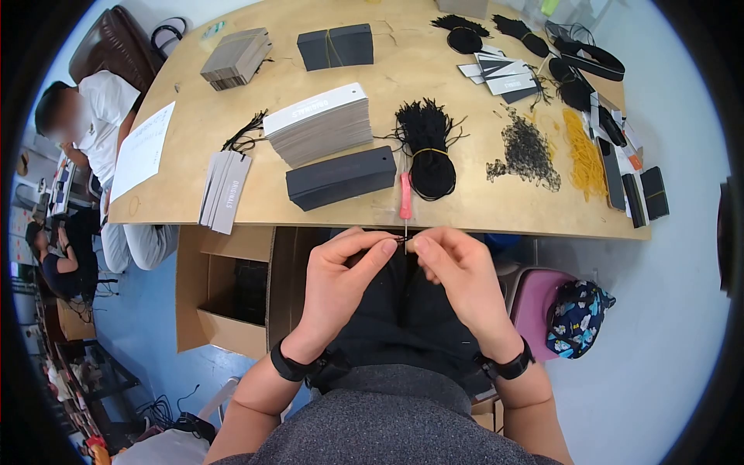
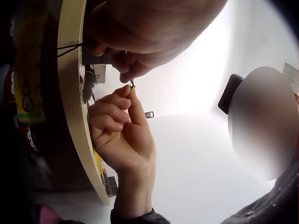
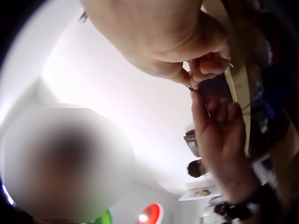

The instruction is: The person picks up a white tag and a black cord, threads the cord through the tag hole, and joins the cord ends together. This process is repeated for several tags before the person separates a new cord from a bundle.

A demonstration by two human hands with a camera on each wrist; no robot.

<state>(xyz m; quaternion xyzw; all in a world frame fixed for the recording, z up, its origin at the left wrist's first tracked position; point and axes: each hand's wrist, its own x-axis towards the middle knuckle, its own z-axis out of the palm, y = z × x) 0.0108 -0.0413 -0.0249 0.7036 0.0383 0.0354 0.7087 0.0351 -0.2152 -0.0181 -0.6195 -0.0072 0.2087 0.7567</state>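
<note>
Just off the table's front edge, the left hand (image 1: 345, 271) and right hand (image 1: 457, 271) meet fingertip to fingertip. Between them is a small dark cord piece (image 1: 403, 239), which the thumb and forefinger of each hand pinch. The left wrist view shows the dark bit (image 2: 132, 84) at the fingertips of the right hand (image 2: 124, 130); black cord ends (image 2: 70, 48) stick out past the left hand (image 2: 154, 32). A red-handled tool (image 1: 405, 198) lies at the edge, its thin metal shaft pointing down between the hands.
On the table (image 1: 310, 216) stand a dark tag stack (image 1: 341, 180), a light tag stack (image 1: 319, 124) and a black cord bundle (image 1: 430, 155). Farther right lie small black pins (image 1: 527, 151) and yellow bands (image 1: 583, 155). An open carton (image 1: 225, 333) sits below. Another person (image 1: 105, 116) sits at left.
</note>
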